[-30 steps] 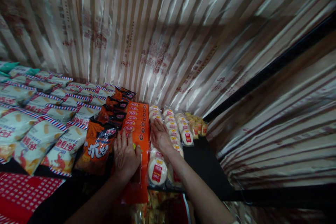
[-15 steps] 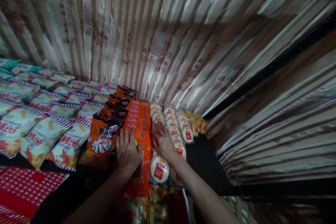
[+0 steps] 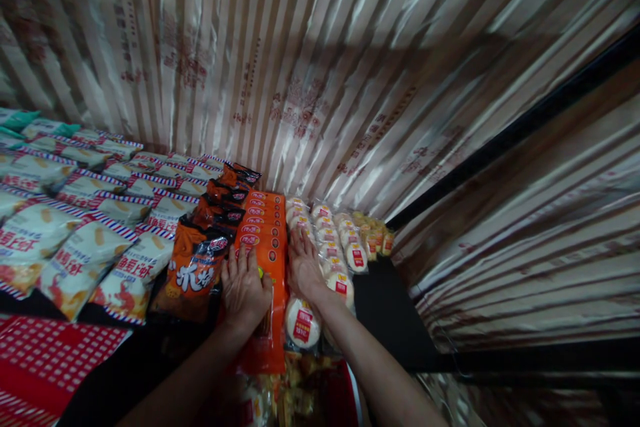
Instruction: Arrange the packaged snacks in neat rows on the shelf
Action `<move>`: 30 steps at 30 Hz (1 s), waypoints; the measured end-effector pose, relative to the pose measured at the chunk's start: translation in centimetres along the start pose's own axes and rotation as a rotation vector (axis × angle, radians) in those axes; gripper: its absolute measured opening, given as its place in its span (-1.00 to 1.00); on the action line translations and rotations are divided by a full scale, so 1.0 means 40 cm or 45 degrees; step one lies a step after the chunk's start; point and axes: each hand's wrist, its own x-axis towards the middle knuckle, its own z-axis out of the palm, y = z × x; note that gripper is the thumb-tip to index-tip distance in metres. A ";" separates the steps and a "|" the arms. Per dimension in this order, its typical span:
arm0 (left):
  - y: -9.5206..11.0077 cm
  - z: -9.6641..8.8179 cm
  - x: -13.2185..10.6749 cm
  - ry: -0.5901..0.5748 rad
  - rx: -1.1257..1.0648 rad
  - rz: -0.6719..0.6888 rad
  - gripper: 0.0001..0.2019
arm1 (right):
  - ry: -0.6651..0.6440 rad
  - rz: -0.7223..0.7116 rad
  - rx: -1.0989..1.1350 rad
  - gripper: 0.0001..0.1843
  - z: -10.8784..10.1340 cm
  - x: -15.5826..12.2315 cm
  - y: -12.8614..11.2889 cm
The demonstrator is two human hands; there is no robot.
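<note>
A row of overlapping orange snack packets [image 3: 274, 280] lies on a dark shelf. My left hand [image 3: 246, 288] rests flat along their left side, fingers stretched out and pointing away from me. On their right, my right hand [image 3: 304, 268] lies with fingers extended over a row of round white packaged crackers [image 3: 303, 324], beside the orange edge. Neither hand is wrapped around anything. Immediately left of my left hand stands an orange and black snack bag [image 3: 193, 273], with similar bags behind it. A second row of white packaged crackers [image 3: 341, 284] lies right of my right hand.
Several white snack bags with striped edges [image 3: 75, 267] fill the left side. Small yellow packets [image 3: 376, 240] sit at the far right. A black shelf surface [image 3: 393, 313] shows there, near a dark metal bar [image 3: 500, 137]. Below is a red basket [image 3: 55, 360]; pleated sheeting [image 3: 300, 80] hangs behind.
My right hand and forearm have shifted slightly left, closer against the orange packets. My left hand stays almost where it was.
</note>
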 end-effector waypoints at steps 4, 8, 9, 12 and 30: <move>0.001 -0.003 -0.001 -0.003 -0.021 0.000 -0.45 | -0.001 0.075 0.041 -0.51 0.005 0.013 -0.005; -0.002 0.000 -0.001 0.015 -0.030 0.001 -0.46 | 0.007 0.144 0.069 -0.60 0.010 0.032 -0.003; -0.003 0.000 -0.001 0.025 -0.035 -0.002 -0.46 | 0.004 0.163 0.075 -0.62 0.011 0.037 -0.002; -0.003 -0.003 0.000 0.039 -0.053 -0.006 -0.49 | 0.003 0.234 0.102 -0.66 0.017 0.048 -0.001; 0.012 -0.017 0.009 -0.015 -0.046 -0.017 -0.50 | 0.266 0.126 0.325 -0.49 -0.005 0.024 -0.009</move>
